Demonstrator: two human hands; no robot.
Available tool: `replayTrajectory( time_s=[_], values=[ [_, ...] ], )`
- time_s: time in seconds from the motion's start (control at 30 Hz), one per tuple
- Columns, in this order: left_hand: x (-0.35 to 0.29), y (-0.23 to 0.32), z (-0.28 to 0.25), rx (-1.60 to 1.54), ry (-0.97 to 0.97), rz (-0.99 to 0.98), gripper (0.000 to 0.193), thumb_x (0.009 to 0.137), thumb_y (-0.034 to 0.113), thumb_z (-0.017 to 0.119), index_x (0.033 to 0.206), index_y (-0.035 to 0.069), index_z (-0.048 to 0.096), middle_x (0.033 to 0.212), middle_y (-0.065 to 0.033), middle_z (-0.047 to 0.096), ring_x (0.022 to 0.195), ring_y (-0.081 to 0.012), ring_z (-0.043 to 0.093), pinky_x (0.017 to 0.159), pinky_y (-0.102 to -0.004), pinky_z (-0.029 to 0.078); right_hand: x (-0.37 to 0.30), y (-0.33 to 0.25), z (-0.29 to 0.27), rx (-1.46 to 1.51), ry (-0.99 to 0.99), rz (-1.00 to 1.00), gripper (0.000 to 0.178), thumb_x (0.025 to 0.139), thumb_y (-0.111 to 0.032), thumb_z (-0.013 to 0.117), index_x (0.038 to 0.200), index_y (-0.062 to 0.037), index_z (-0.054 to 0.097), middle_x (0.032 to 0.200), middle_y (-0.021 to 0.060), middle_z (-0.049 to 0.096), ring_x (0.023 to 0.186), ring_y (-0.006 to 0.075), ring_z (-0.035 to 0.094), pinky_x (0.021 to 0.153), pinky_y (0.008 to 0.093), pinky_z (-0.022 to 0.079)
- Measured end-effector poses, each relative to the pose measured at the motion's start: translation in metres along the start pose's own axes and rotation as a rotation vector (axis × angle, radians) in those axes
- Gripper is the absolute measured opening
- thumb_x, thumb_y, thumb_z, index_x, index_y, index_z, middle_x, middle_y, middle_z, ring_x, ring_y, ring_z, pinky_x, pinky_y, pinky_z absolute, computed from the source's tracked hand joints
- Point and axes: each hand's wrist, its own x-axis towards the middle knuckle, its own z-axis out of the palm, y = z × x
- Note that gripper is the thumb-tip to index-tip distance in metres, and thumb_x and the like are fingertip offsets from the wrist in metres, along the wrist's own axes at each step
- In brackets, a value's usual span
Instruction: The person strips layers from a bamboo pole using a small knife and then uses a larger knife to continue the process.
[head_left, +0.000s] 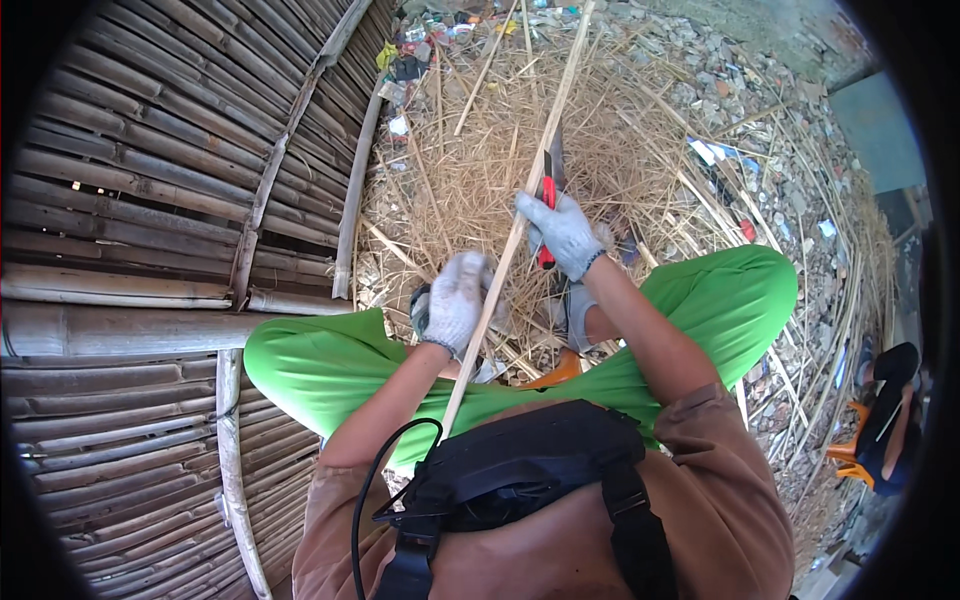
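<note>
A long pale bamboo strip (556, 110) slants from the far middle, between my hands, down to my lap. My right hand (568, 236), in a whitish work glove, is closed around a red-and-black handled knife (548, 190), its thumb side against the strip. A dark grey blade shows just beyond that hand, partly behind the strip. My left hand (455, 303), in a soiled white glove, is curled at the strip's left side, lower down. Its fingertips are mostly hidden and seem to go around the strip. Something dark shows at its left edge.
Bamboo shavings (480, 190) cover the ground ahead, with rubble and litter (720, 90) beyond. A bamboo slat wall (150, 180) stands close on the left. My green-trousered knees spread to both sides over an orange stool (553, 370). At far right is another orange stool (850, 450).
</note>
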Motion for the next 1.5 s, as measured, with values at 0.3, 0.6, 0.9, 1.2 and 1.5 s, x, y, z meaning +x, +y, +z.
replayTrajectory(
  time_s=[0.3,0.6,0.9,1.2,1.5],
  values=[
    [0.004,-0.007,-0.012,-0.319,-0.330,-0.273,0.042,0.113,0.026,0.061,0.147,0.002,0.057,0.103,-0.0093,0.072,0.083,-0.0172,0.070,0.073,-0.0330,0.060,0.002,0.040,-0.011,-0.325,-0.016,0.010,0.035,0.103,-0.043,0.078,0.102,-0.0081,0.072,0.074,-0.0029,0.060,0.061,0.0089,0.054,0.056,0.0304,0.046],
    [0.020,-0.062,-0.029,-0.274,-0.217,-0.390,0.026,0.114,0.030,0.058,0.122,0.006,0.062,0.079,0.0009,0.063,0.053,-0.0095,0.054,0.045,-0.0271,0.045,0.030,0.005,-0.088,-0.851,-0.099,0.100,0.054,0.100,-0.051,0.066,0.111,0.0007,0.077,0.105,0.0230,0.080,0.098,0.0371,0.078,0.091,0.0474,0.059],
    [0.026,-0.053,-0.028,-0.044,-0.169,-0.297,0.023,0.114,0.030,0.059,0.118,0.006,0.061,0.083,-0.0009,0.063,0.056,-0.0119,0.055,0.049,-0.0285,0.047,0.046,0.039,-0.079,-1.246,-0.096,-0.179,0.049,0.106,-0.046,0.052,0.126,-0.0035,0.066,0.113,0.0308,0.075,0.110,0.0486,0.071,0.097,0.0560,0.055],
    [-0.003,-0.053,-0.026,-0.182,-0.203,-0.434,0.017,0.111,0.025,0.058,0.115,0.009,0.060,0.081,0.0002,0.060,0.055,-0.0104,0.051,0.047,-0.0272,0.044,0.004,0.078,-0.027,-1.269,-0.235,-0.138,0.073,0.110,-0.066,0.038,0.110,-0.0030,0.075,0.107,0.0295,0.076,0.108,0.0504,0.072,0.098,0.0580,0.054],
    [-0.004,-0.059,-0.027,-0.142,-0.164,-0.411,0.019,0.109,0.027,0.061,0.110,0.009,0.062,0.078,0.0001,0.059,0.052,-0.0106,0.051,0.043,-0.0269,0.040,-0.020,0.094,-0.013,-1.394,-0.309,-0.277,0.045,0.098,-0.051,0.062,0.102,-0.0083,0.077,0.100,0.0225,0.078,0.096,0.0439,0.076,0.088,0.0555,0.060]
  ],
)
